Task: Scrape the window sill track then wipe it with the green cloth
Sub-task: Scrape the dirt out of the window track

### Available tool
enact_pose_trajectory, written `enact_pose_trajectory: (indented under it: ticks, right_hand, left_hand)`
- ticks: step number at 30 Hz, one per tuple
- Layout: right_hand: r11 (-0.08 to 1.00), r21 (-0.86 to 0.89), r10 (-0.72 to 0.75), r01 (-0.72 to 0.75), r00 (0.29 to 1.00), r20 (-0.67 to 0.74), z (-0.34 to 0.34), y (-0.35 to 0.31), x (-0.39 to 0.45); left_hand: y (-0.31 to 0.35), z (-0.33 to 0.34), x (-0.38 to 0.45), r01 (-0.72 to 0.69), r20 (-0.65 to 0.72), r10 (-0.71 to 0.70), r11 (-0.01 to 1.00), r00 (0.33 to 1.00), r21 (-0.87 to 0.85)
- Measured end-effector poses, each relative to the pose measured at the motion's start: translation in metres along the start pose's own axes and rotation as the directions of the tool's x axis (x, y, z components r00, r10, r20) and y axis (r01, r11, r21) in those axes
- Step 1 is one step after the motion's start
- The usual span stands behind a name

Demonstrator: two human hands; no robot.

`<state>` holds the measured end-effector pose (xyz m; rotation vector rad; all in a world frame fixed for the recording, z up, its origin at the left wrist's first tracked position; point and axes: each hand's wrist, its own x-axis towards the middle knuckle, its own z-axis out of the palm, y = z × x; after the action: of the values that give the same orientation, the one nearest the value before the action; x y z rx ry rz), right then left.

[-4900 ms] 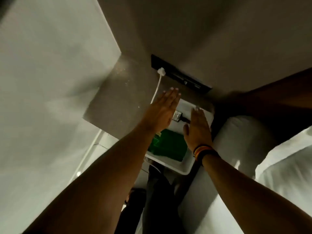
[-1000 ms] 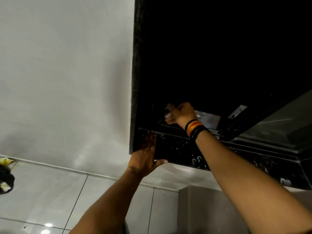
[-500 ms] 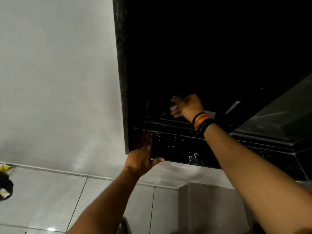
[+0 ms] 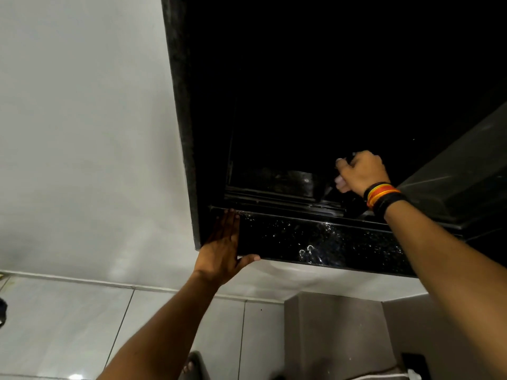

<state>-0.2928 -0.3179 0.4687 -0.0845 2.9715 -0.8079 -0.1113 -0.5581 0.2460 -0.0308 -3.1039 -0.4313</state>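
The window sill track (image 4: 282, 200) runs as dark metal rails behind a glossy black speckled sill (image 4: 323, 239). My right hand (image 4: 359, 171) hovers over the track's right part, fingers closed around a dark scraper handle (image 4: 349, 157); its blade end (image 4: 327, 192) points down at the rails. My left hand (image 4: 223, 248) lies flat on the sill's left end, fingers spread, thumb hooked under the front edge. The green cloth is not in view.
A white wall (image 4: 82, 133) fills the left. The window opening (image 4: 329, 78) is black. An angled glass pane (image 4: 461, 182) stands at the right. Pale floor tiles (image 4: 68, 325) lie below, with a grey bedside surface (image 4: 334, 333) at bottom right.
My right hand has slid rightward along the track with the scraper. My left hand stays braced on the sill. The view has shifted a little to the left.
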Motion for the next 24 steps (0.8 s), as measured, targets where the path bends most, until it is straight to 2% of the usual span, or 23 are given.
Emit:
enact_pose_trajectory:
  ticks: [1,2,3,4,6,7,8,9,10,11,12,13,14,16,18,20,22,24]
  right_hand:
    - [0.968,-0.248,-0.035,0.022,0.998,-0.048,-0.006,0.002,0.0]
    - [0.909,-0.416,-0.063,0.043,0.997,-0.034,-0.007,-0.001,-0.004]
    - [0.893,-0.443,-0.071,0.078,0.997,0.031,-0.003,-0.005,-0.008]
    - [0.93,-0.354,-0.058,0.096,0.991,0.117,0.005,-0.009,-0.014]
    - [0.999,0.045,-0.027,0.016,0.965,0.261,0.027,-0.021,-0.018]
    - [0.976,0.213,-0.024,-0.036,0.962,0.273,0.035,-0.024,-0.015]
    - [0.959,0.282,-0.035,-0.032,0.973,0.229,0.035,-0.031,-0.014]
    - [0.975,0.22,-0.059,0.027,0.989,0.139,0.032,-0.036,-0.01]
    - [0.995,0.033,-0.091,0.09,0.995,0.041,0.027,-0.04,-0.006]
    - [0.969,-0.214,-0.128,0.119,0.991,-0.027,0.022,-0.041,0.0]
    - [0.904,-0.413,-0.142,0.114,0.989,-0.037,0.02,-0.045,0.0]
    - [0.843,-0.525,-0.132,0.113,0.991,0.002,0.024,-0.049,-0.002]
    - [0.842,-0.526,-0.109,0.123,0.992,0.057,0.033,-0.055,-0.006]
    - [0.952,-0.286,-0.062,0.113,0.981,0.182,0.063,-0.068,-0.019]
    - [0.994,0.105,-0.067,0.043,0.969,0.236,0.099,-0.083,-0.028]
    - [0.899,0.432,-0.078,-0.065,0.949,0.306,0.12,-0.105,-0.032]
    - [0.805,0.578,-0.078,-0.136,0.941,0.33,0.119,-0.115,-0.028]
    - [0.744,0.649,-0.032,-0.156,0.963,0.269,0.1,-0.104,-0.018]
  left_hand:
    - [0.0,0.001,0.0,0.0,-0.004,0.0,1.0,1.0,-0.01]
    - [0.0,0.0,0.001,-0.001,-0.008,0.001,1.0,1.0,-0.015]
    - [0.0,0.0,0.001,-0.001,-0.008,0.001,1.0,1.0,-0.015]
    - [0.0,0.0,0.0,-0.003,-0.005,0.003,1.0,1.0,-0.018]
    - [0.0,-0.002,0.0,-0.008,-0.02,0.008,0.999,1.0,-0.043]
    - [0.0,-0.003,-0.001,-0.014,-0.031,0.012,0.999,0.999,-0.052]
    - [0.001,-0.004,0.0,-0.017,-0.032,0.016,0.999,0.999,-0.052]
    - [0.0,-0.003,-0.001,-0.016,-0.027,0.015,0.999,1.0,-0.046]
    - [0.0,-0.003,-0.001,-0.015,-0.029,0.014,0.999,0.999,-0.045]
    - [0.0,-0.002,-0.001,-0.014,-0.035,0.012,0.999,0.999,-0.046]
    - [0.001,-0.002,-0.001,-0.015,-0.04,0.013,0.999,0.999,-0.046]
    - [0.0,-0.002,-0.001,-0.017,-0.042,0.015,0.999,0.999,-0.05]
    - [0.0,-0.002,-0.001,-0.023,-0.047,0.02,0.998,0.999,-0.055]
    - [0.001,-0.003,0.0,-0.033,-0.069,0.029,0.998,0.997,-0.061]
    - [0.002,-0.005,0.0,-0.038,-0.084,0.033,0.998,0.996,-0.056]
    - [0.003,-0.007,-0.001,-0.037,-0.1,0.033,0.998,0.994,-0.041]
    - [0.003,-0.006,-0.002,-0.026,-0.082,0.023,0.999,0.996,-0.031]
    - [0.002,-0.004,-0.001,-0.013,-0.049,0.011,0.999,0.999,-0.036]
